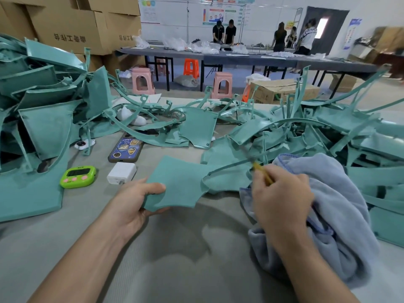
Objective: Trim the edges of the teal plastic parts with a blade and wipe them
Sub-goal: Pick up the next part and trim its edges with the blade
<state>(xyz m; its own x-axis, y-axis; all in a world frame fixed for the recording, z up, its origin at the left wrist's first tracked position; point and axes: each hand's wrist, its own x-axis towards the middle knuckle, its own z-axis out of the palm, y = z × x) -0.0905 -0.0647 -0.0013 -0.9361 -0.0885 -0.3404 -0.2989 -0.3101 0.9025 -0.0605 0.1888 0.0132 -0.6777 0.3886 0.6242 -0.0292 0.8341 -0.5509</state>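
a flat teal plastic part (177,182) is held just above the counter (175,270), near the middle of the view. its left edge is gripped by the left hand (140,200), with the thumb laid on top and the fingers curled beneath. a thin curved arm of the part is stretched to the right, toward the right hand (282,200). a yellow-handled blade (263,172) is pinched in the curled fingers of that hand, and its tip is pointed at the curved arm; whether contact is made cannot be told, as the tip is blurred. a blue-grey cloth (341,204) is bunched under and beside the right hand. a left heap (43,110) and a right heap (354,136) of further teal parts are piled on the counter. between the left heap and the held part, a green timer (78,177), a white charger (121,173) and a phone (125,149) are laid on the counter.
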